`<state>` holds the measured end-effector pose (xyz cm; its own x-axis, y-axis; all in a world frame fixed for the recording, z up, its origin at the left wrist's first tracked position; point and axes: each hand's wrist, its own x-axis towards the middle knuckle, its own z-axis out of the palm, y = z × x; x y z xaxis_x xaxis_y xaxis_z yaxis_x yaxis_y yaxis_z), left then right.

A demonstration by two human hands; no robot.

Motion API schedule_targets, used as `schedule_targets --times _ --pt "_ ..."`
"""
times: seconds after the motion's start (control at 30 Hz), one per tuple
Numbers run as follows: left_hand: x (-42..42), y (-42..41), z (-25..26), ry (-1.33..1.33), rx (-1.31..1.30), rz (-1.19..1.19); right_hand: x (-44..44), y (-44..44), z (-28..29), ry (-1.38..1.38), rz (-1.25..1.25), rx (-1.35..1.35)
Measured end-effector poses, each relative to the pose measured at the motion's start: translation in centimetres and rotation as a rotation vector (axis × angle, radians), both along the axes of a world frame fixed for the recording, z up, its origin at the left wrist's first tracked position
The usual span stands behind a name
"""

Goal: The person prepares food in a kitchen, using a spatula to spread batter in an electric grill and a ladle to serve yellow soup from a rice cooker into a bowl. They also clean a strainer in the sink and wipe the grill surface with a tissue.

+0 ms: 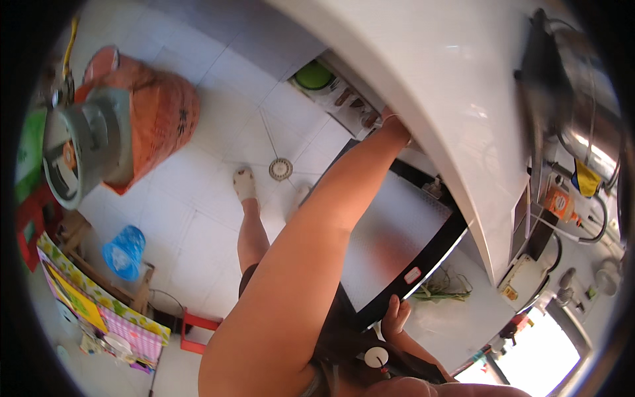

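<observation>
My left arm reaches across the view to an open drawer or shelf [354, 130] under a white countertop [426, 64]. My left hand [389, 114] is mostly hidden there by the counter's edge, with a thin band at the wrist. Beside it lie a green round dish [314, 75] and several brown utensils [345, 97]. A cabinet door [382, 238] with a black frame and frosted panel stands swung out below my arm. My right hand [394, 316] grips this door's outer edge, near a small label.
A gas cylinder [89, 144] stands by an orange woven sack [168, 114]. A blue plastic bin [126, 253] and red stool [198, 327] are on the tiled floor. Green stalks [441, 288] lie beyond the door. A dark pan [543, 84] and orange bottle [560, 202] are at right.
</observation>
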<state>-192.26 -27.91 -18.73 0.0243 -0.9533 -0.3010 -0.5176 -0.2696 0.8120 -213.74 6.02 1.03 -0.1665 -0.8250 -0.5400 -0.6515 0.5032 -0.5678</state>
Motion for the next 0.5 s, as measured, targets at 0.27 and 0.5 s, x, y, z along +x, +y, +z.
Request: schedule_targets --times 0.27,0.5 --pt "-1.8 -3.7 1.0 -0.084 0.045 0.010 -3.9 0.6 -1.8 -0.091 0.153 -0.069" --pt "-1.0 -4.5 4.6 0.350 0.093 0.269 -2.6 -2.5 -0.2 -0.164 0.280 -0.125"
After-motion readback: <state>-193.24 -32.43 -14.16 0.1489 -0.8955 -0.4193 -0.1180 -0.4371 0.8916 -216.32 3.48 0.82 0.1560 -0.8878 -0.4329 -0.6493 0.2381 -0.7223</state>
